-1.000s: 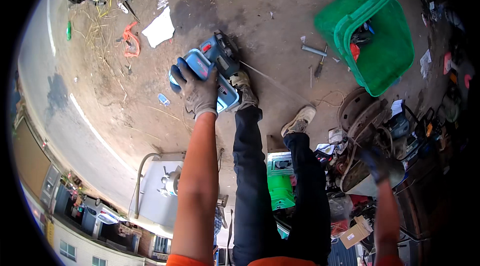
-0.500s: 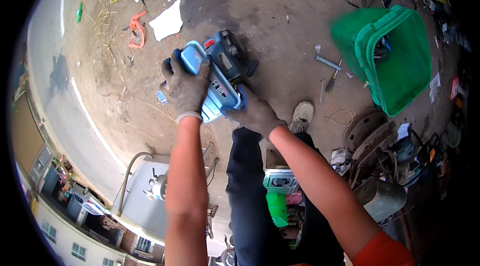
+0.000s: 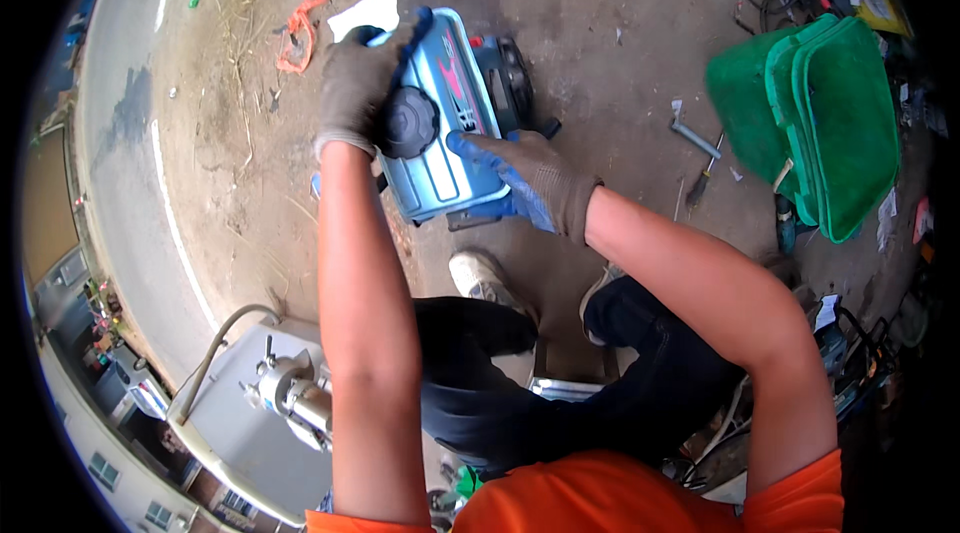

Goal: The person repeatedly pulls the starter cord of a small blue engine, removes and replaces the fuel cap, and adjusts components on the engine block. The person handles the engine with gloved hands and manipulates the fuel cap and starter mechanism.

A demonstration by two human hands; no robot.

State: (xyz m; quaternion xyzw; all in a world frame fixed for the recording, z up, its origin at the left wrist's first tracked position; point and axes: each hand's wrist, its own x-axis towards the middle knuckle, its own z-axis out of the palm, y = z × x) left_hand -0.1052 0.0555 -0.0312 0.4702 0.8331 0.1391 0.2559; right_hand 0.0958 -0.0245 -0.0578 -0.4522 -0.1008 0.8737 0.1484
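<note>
A small portable generator (image 3: 432, 173), with a light-blue fuel tank, rests on the dirt ground in front of me. A big black fuel cap (image 3: 409, 122) sits on the tank's top, and a dark engine part shows along its right side. My left hand (image 3: 356, 88), in a grey-brown glove, is closed over the tank's far left edge beside the cap. My right hand (image 3: 545, 178), in a glove with a blue palm, grips the tank's near right corner, its thumb side on the top. The fingertips below the rim are hidden.
A green plastic bin (image 3: 740, 83) lies tipped at the right. Near it are a metal T-shaped tool (image 3: 697, 140) and a screwdriver (image 3: 699, 185). White paper (image 3: 368, 11) and an orange net bag (image 3: 296, 37) lie beyond the generator. A grey-topped machine (image 3: 240, 423) stands near left.
The generator has gone from tilted to more level, so its top and cap now show. My left hand has moved to the far edge, and I have leaned in over it.
</note>
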